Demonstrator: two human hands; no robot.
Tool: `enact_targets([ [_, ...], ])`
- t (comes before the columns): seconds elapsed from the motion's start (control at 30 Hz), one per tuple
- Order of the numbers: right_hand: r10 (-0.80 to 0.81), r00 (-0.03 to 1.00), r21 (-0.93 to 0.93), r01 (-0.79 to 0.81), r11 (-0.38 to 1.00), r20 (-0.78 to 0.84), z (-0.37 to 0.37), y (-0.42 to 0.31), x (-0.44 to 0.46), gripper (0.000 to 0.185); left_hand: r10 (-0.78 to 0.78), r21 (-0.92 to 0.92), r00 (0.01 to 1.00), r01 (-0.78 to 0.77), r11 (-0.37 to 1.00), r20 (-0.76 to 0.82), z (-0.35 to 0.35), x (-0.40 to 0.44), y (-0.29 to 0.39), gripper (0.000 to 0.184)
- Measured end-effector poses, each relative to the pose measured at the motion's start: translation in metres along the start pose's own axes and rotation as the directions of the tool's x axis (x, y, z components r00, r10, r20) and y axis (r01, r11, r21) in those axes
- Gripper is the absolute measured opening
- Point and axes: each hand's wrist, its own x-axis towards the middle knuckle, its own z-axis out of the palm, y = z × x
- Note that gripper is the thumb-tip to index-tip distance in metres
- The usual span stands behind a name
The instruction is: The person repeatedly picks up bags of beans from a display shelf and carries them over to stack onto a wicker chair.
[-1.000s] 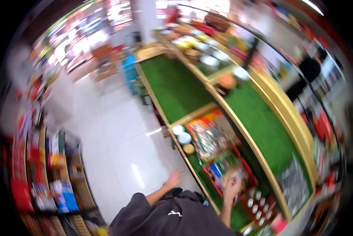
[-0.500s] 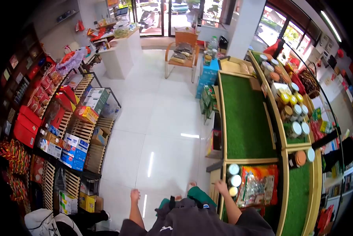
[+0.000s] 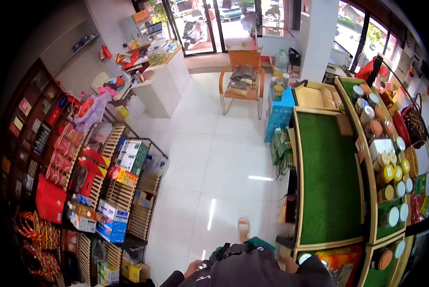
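My left hand (image 3: 194, 268) is low beside my dark shirt (image 3: 243, 268), its fingers mostly hidden against the cloth. My right hand (image 3: 287, 263) is on the other side of the shirt, close to the near end of the wooden display stand (image 3: 297, 229). Only part of that hand shows, and I cannot make out its fingers. Nothing held is visible in either hand. A sandalled foot (image 3: 243, 229) is forward on the white tiled floor (image 3: 224, 160).
Slatted shelves (image 3: 120, 191) with boxes and red bags line the left. On the right, the stand has green turf (image 3: 327, 177) and several jars (image 3: 391, 216) on its upper tier. Ahead are an orange chair (image 3: 243, 91) bearing packets, blue boxes (image 3: 277, 107) and a white counter (image 3: 162, 91).
The view has shifted, so shelves and stand appear lower and further right. Both hands have drawn in toward the shirt. One foot is now forward. A person seated at lower left is out of view.
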Motion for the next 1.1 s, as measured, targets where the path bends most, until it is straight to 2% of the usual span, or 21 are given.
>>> enact_targets([
  [0.03, -0.143, 0.988, -0.289, 0.151, 0.945, 0.05, 0.009, -0.032, 0.087, 0.034, 0.083, 0.161, 0.997, -0.08, 0.984, -0.009, -0.028, 0.01, 0.049, 0.038],
  [0.07, -0.282, 0.954, -0.545, 0.289, 0.787, 0.099, 0.017, -0.062, 0.17, 0.025, 0.246, 0.192, 0.96, -0.218, 0.957, -0.134, -0.042, 0.027, 0.105, 0.037],
  [0.1, -0.21, 0.971, -0.136, 0.225, 0.965, 0.113, 0.027, -0.14, 0.17, 0.024, 0.54, 0.316, 0.769, -0.447, 0.837, -0.342, -0.06, 0.03, 0.156, 0.031],
  [0.13, -0.428, 0.899, -0.308, 0.435, 0.846, 0.093, 0.045, -0.218, 0.15, 0.025, 0.756, 0.473, 0.445, -0.594, 0.651, -0.48, -0.074, 0.034, 0.205, 0.026],
  [0.17, -0.623, 0.779, -0.493, 0.569, 0.658, 0.067, 0.063, -0.303, 0.121, 0.027, 0.692, 0.343, 0.515, -0.616, 0.709, -0.506, -0.093, 0.041, 0.26, 0.029],
  [0.2, -0.616, 0.784, -0.389, 0.592, 0.706, 0.074, 0.082, -0.36, 0.16, 0.029, 0.571, -0.05, 0.665, -0.671, 0.74, -0.482, -0.107, 0.063, 0.307, 0.03],
  [0.27, -0.776, 0.623, -0.057, 0.782, 0.621, 0.095, 0.114, -0.494, 0.059, 0.036, 0.57, -0.323, 0.735, -0.675, 0.663, -0.367, -0.13, -0.014, 0.415, 0.029],
  [0.33, -0.88, 0.465, -0.044, 0.885, 0.463, 0.099, 0.129, -0.582, -0.013, 0.037, 0.657, -0.254, 0.655, -0.753, 0.607, -0.374, -0.146, -0.037, 0.485, 0.03],
  [0.47, -0.891, 0.415, -0.115, 0.91, 0.399, 0.183, 0.13, -0.669, -0.002, 0.037, 0.791, -0.068, 0.478, -0.868, 0.491, -0.381, -0.171, 0.049, 0.532, 0.033],
  [0.5, -0.852, 0.495, -0.212, 0.863, 0.459, 0.171, 0.122, -0.669, 0.026, 0.037, 0.8, 0.068, 0.387, -0.882, 0.466, -0.459, -0.173, 0.076, 0.525, 0.033],
  [0.53, -0.808, 0.571, -0.302, 0.804, 0.513, 0.148, 0.113, -0.666, 0.054, 0.036, 0.66, -0.091, 0.653, -0.733, 0.674, -0.371, -0.184, 0.082, 0.515, 0.036],
  [0.57, -0.787, 0.606, -0.349, 0.766, 0.54, 0.112, 0.103, -0.657, 0.077, 0.032, 0.504, -0.096, 0.779, -0.573, 0.814, -0.372, -0.19, 0.117, 0.492, 0.044],
  [0.6, -0.802, 0.595, -0.477, 0.721, 0.503, 0.052, 0.08, -0.61, 0.186, 0.032, 0.538, 0.089, 0.739, -0.554, 0.828, -0.405, -0.196, 0.161, 0.457, 0.044],
  [0.63, -0.744, 0.668, -0.658, 0.561, 0.502, 0.002, 0.068, -0.6, 0.151, 0.034, 0.409, -0.406, 0.864, -0.501, 0.765, -0.296, -0.199, 0.144, 0.432, 0.029],
  [0.67, -0.548, 0.833, -0.725, 0.328, 0.605, -0.08, 0.047, -0.555, 0.191, 0.035, 0.135, -0.57, 0.974, -0.216, 0.793, -0.182, -0.205, 0.112, 0.416, 0.033],
  [0.7, -0.256, 0.939, -0.355, 0.165, 0.92, -0.229, 0.036, -0.522, 0.181, 0.035, 0.144, -0.571, 0.985, -0.175, 0.802, -0.1, -0.215, 0.131, 0.385, 0.032],
  [0.77, 0.004, 0.963, -0.213, -0.063, 0.975, -0.268, 0.024, -0.473, 0.167, 0.026, 0.17, -0.666, 0.96, -0.277, 0.692, -0.222, -0.22, 0.09, 0.383, 0.032],
  [0.83, 0.012, 0.975, -0.045, -0.023, 0.999, -0.221, 0.028, -0.456, 0.136, 0.023, 0.141, -0.639, 0.966, -0.251, 0.727, -0.219, -0.231, 0.084, 0.395, 0.034],
  [0.97, 0.117, 0.978, -0.019, -0.122, 0.992, -0.17, 0.06, -0.503, 0.122, 0.026, 0.073, -0.538, 0.969, -0.192, 0.821, -0.235, -0.281, 0.073, 0.415, 0.04],
  [1.03, 0.11, 0.984, -0.027, -0.114, 0.993, -0.14, 0.077, -0.537, 0.136, 0.027, -0.224, -0.482, 0.972, 0.162, 0.861, -0.074, -0.314, 0.106, 0.492, 0.04],
  [1.1, 0.066, 0.992, -0.051, -0.072, 0.996, -0.11, 0.093, -0.579, 0.158, 0.029, -0.14, -0.401, 0.984, 0.086, 0.912, -0.108, -0.338, 0.143, 0.576, 0.038],
])
